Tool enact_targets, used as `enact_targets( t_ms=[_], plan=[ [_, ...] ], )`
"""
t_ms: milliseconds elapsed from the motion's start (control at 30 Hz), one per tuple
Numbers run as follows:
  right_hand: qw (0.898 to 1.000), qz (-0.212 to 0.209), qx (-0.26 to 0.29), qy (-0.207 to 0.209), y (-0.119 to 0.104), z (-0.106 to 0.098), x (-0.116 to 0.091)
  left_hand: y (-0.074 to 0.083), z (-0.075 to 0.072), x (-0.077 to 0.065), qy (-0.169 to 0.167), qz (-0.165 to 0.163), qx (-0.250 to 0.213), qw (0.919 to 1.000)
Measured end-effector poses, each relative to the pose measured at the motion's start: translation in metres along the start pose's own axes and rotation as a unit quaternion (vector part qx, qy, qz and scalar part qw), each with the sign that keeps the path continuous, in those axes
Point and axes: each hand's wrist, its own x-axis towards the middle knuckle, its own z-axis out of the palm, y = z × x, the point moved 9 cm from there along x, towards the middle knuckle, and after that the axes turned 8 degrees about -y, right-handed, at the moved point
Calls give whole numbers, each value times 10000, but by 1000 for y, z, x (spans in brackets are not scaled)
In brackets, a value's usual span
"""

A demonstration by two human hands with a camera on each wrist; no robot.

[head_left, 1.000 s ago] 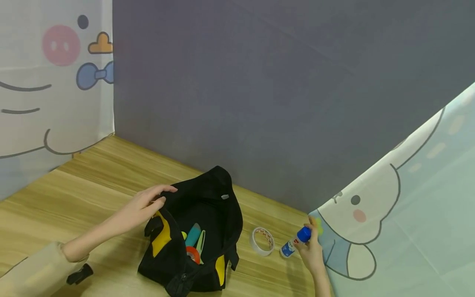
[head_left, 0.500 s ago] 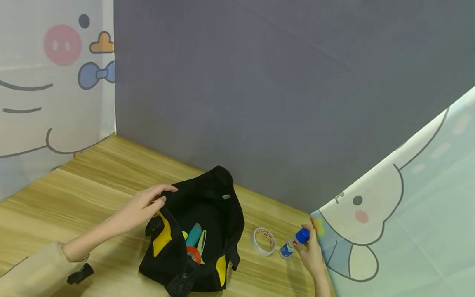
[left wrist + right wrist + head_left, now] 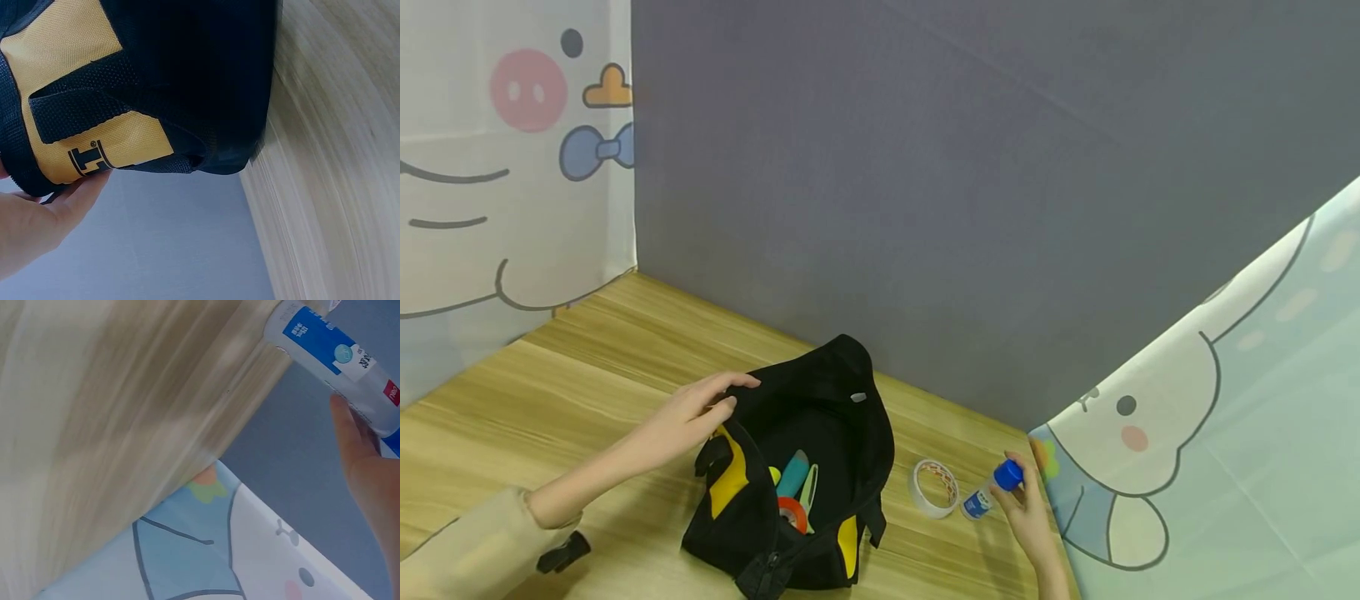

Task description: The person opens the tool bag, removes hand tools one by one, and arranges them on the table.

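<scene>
A black and yellow tool bag (image 3: 722,533) stands on the wooden table with its mouth open. My left hand (image 3: 696,408) grips the bag's rim at its left side; the left wrist view shows the fingers behind the yellow panel (image 3: 134,140). My right hand (image 3: 1030,517) holds a glue stick (image 3: 977,503) with a blue cap (image 3: 1008,475), tilted, its fingers around the cap end. In the right wrist view the clear body and blue label (image 3: 315,340) show. Between bag and glue stick lies a roll of white tape (image 3: 917,497).
Inside the bag are a red-orange tape roll (image 3: 797,506), a teal object (image 3: 792,477), a light green slim tool (image 3: 809,487) and a partly hidden yellow item (image 3: 774,475). A grey panel (image 3: 880,208) rises behind the table; a printed cloth (image 3: 1247,450) hangs at the right.
My right hand has shifted slightly left with the glue stick, closer to the white tape roll. The left hand keeps its place on the bag's rim.
</scene>
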Motion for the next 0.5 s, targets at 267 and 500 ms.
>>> enact_targets(
  t_ms=[267,500],
  plan=[
    [9957,213,899,-46,18,3,1,0,0,-1,-46,-7,-183,9998],
    [9924,250,1198,-104,29,2,3,0,0,1,-31,-45,-132,9999]
  ],
)
